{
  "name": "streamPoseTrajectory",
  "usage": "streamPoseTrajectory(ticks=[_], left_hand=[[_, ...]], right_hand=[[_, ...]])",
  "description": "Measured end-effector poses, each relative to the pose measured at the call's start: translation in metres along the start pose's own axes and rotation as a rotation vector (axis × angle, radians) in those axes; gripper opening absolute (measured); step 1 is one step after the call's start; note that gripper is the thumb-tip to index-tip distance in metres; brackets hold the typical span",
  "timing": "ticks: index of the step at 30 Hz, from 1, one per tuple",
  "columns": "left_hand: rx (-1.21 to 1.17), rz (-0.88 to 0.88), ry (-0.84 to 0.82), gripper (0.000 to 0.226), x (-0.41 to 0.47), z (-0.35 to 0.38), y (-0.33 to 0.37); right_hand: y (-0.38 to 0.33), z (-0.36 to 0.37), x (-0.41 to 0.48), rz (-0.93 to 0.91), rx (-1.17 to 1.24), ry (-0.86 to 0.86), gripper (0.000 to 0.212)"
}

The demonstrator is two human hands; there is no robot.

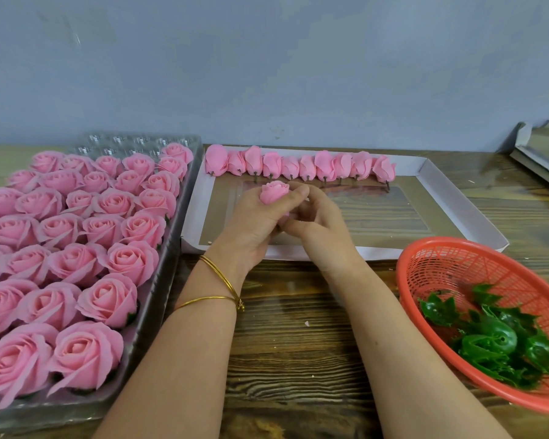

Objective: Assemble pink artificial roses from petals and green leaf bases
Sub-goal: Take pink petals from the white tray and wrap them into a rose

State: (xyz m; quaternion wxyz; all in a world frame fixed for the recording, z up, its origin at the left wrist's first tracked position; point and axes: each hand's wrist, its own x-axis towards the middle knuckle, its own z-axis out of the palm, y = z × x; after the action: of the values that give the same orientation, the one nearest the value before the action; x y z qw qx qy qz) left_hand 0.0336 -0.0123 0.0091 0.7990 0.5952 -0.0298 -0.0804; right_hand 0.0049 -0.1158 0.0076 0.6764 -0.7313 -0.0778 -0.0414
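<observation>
Rose tray (140, 141) on wood-grain table (298, 359); bluish wall (267, 74); cardboard (545, 147), perhaps, far right.

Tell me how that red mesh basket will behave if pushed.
Probably light: the red mesh basket is openwork plastic holding only green leaf bases. It should slide easily on the wooden table. The bases are heaped to one side, so it may rock that way.

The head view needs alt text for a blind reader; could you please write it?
A left hand and right hand hold a pink rose bud above a white tray holding a row of buds. Finished roses nearly fill a clear tray at left; a red basket of green leaf bases sits at right.
</observation>
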Motion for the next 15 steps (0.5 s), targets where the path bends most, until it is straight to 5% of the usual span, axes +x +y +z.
streamPoseTrajectory(ticks=[9,15], left_hand=[[-0.016,-0.013,0.007,0.023,-0.0003,0.0013,0.001],[-0.002,0.0,-0.018,0.004,-0.0006,-0.0013,0.0005]], right_hand=[[0.0018,0.0017,0.0011,-0.041,-0.07,0.08,0.048],[-0.0015,0.0011,-0.0002,0.004,-0.026,0.038,0.045]])
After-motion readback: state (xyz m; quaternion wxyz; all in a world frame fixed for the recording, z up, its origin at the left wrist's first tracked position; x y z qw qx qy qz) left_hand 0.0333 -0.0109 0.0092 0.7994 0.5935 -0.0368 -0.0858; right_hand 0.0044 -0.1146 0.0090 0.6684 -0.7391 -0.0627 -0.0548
